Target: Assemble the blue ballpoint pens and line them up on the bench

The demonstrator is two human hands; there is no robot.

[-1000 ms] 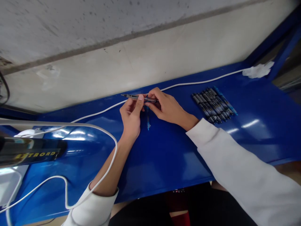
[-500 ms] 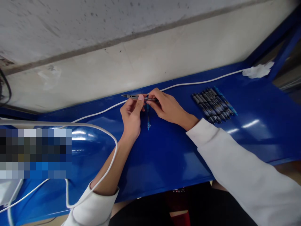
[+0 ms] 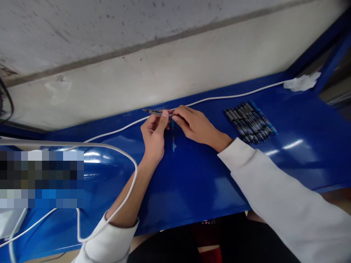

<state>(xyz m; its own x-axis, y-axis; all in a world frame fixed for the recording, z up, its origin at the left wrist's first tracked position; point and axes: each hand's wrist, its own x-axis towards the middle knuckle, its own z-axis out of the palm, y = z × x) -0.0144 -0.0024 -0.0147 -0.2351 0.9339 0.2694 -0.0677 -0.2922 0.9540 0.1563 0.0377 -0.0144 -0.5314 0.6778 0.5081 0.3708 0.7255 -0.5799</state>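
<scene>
My left hand point(image 3: 155, 137) pinches a dark grey pen point(image 3: 155, 112) between thumb and fingers, its tip pointing left. At the pen's right end, the fingertips of my right hand point(image 3: 192, 123) are pressed together around it and hide that end. Below the fingers, a blue clear pen point(image 3: 173, 137) lies upright in the view on the blue table point(image 3: 192, 175). Off to the right is a row of several dark pens point(image 3: 245, 122) side by side, with blue pens point(image 3: 263, 117) along its right edge.
A white cable point(image 3: 227, 97) runs along the back of the table to crumpled white plastic point(image 3: 301, 82) at the far right. Another cable point(image 3: 134, 164) loops across my left forearm. Behind the table stands a pale wall point(image 3: 170, 76). The left side is pixelated.
My right hand's fingers have closed in slightly on the pen's right end, and the dark end that stuck out beside them is now hidden. The left hand has hardly moved.
</scene>
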